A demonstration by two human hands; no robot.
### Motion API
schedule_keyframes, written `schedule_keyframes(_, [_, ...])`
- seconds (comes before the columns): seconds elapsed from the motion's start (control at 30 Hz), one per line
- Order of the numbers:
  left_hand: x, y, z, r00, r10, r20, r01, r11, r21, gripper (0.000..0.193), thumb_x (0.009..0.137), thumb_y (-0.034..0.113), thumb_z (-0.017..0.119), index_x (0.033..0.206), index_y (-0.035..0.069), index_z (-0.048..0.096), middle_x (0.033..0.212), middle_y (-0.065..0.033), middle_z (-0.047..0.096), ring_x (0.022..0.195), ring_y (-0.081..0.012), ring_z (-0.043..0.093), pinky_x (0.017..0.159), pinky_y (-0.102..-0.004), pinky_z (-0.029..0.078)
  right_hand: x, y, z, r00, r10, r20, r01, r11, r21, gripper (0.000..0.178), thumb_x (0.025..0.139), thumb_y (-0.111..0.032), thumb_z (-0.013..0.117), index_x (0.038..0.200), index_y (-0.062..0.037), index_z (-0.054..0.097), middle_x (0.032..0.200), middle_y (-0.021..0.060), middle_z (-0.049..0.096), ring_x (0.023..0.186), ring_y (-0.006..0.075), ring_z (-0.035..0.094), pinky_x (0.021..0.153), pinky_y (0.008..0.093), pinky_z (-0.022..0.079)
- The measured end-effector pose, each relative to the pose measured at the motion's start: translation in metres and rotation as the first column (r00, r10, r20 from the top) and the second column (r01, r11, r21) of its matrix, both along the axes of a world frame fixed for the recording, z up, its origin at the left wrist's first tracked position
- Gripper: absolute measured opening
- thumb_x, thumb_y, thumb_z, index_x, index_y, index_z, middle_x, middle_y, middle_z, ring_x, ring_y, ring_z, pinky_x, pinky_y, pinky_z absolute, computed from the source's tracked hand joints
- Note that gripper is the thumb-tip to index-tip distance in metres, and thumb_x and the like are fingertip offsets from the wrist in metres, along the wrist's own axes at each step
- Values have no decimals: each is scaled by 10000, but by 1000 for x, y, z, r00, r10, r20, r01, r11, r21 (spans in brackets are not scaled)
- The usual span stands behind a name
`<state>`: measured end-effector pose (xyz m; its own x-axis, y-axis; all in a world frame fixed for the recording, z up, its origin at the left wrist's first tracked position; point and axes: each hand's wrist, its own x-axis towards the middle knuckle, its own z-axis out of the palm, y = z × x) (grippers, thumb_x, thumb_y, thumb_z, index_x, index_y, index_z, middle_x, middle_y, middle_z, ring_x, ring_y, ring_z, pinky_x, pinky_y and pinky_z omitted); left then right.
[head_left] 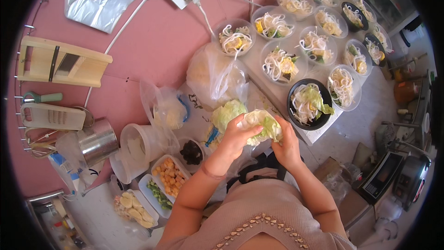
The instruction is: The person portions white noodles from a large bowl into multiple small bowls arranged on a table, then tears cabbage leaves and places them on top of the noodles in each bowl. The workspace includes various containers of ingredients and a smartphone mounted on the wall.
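Note:
A piece of pale green lettuce is held up in front of my body. My left hand grips its left side, with the thumb laid across it. On its right side, the fingers of my right hand close around the leaf edge. Just behind my left hand sits a rounder head of lettuce, partly covered by the hand. Nearest to my right hand is a black bowl of thick white noodles with a torn lettuce leaf on top.
Several clear bowls of noodles, corn and greens crowd the table at right. A filled plastic bag stands ahead. Trays of orange cubes and chopped greens lie left, near a white tub. A wooden slicer hangs on the pink wall.

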<state>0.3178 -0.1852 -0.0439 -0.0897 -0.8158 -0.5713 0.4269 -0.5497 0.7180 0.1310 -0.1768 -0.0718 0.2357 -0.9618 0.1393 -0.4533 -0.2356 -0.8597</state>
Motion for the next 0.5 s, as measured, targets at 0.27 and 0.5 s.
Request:
schedule_keyframes(0.27, [-11,-81,34,988,50,-146,-75,982,-171,412,852,-3,701,1225,-11,526,1133,-102,646,996,-207,660,845,-340,566,-15,11,-21,635,-541,552,-191,582,791,576,855,56,595,1346,-89,331,1103,127,584,878,226,650,758,320,521])
schedule_keyframes(0.5, [-13,-129,-27,661,52,749,376,841,-390,663,854,218,758,1378,-21,428,1371,-156,501,1241,-218,500,996,-346,446,-20,9,0,343,-586,734,-287,679,676,665,862,4,602,1426,-155,288,1337,82,481,1167,261,539,917,404,506])
